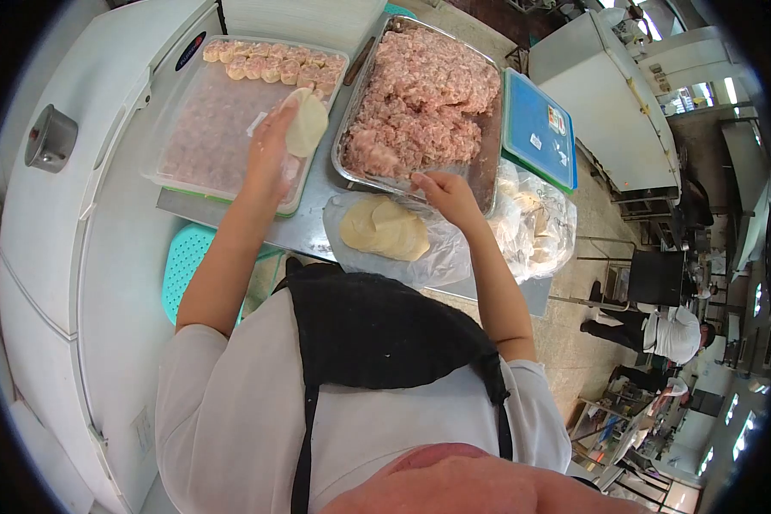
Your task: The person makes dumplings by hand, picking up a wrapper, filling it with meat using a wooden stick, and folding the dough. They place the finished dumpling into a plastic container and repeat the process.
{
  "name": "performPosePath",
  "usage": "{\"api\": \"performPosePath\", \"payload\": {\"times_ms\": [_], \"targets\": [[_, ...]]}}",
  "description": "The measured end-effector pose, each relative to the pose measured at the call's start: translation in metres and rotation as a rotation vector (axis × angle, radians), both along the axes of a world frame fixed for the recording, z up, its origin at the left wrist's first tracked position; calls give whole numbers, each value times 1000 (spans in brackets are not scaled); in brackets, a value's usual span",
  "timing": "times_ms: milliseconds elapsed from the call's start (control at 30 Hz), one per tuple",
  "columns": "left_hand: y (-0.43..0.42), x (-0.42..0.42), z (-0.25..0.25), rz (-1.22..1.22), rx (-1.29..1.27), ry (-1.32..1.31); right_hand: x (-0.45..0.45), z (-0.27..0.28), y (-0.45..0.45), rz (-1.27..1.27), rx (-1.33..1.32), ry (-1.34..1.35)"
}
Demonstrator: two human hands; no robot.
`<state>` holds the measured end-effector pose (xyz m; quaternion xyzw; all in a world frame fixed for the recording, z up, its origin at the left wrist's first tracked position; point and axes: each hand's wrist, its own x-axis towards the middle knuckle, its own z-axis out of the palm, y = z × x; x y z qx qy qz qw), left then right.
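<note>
White cloth shirt (403, 420), black apron (385, 334) nearest. Left hand (270, 146): grip clamped on round pale dough wrapper (308, 127), upper centre, left of pink minced meat (424, 94) in rectangular metal tray (491, 150). Right hand (450, 197) nearer meat, at tray's lower edge; can't tell if clamped.

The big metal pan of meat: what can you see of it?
The pan is rectangular, silvery metal with rounded corners, its long sides running away from the camera. Coarse, pale pink minced meat is heaped in it, leaving the right side partly bare. It sits on the table between a plastic tray and a blue-lidded container. The right hand is at its near rim; contact is unclear.
</note>
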<state>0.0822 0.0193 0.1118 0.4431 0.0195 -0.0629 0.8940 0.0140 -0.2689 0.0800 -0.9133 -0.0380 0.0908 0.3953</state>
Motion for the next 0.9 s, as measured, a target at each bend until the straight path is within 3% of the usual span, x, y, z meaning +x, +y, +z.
{"api": "performPosePath", "payload": {"times_ms": [33,200,267,400,467,500,533,633,700,800,900], "targets": [[-11,0,1,-10,-66,24,-3,7,-1,-108,203,81],[-76,3,2,-257,-92,82,-2,39,-3,-249,554,81],[-101,12,-7,-396,-558,147,-1,34,-3,-234,664,64],[-114,12,10,-323,-617,202,-8,20,-23,-202,358,-64],[-121,13,-1,-232,-584,247,-17,40,-45,33,-232,-446],[-125,18,-17,-134,-537,271,-26,65,-44,34,-350,-323],[-129,17,-18,-38,-489,296,-30,70,-42,39,-345,-325],[-147,-4,4,-114,-490,304,-31,69,-48,-15,-360,-450],[-152,-7,13,-75,-440,320,-22,61,-66,117,-412,-425],[-157,-6,8,-3,-381,330,-40,107,-73,115,-608,-446],[-168,2,-11,-70,-424,222,-37,81,-73,141,-491,-528]]}}
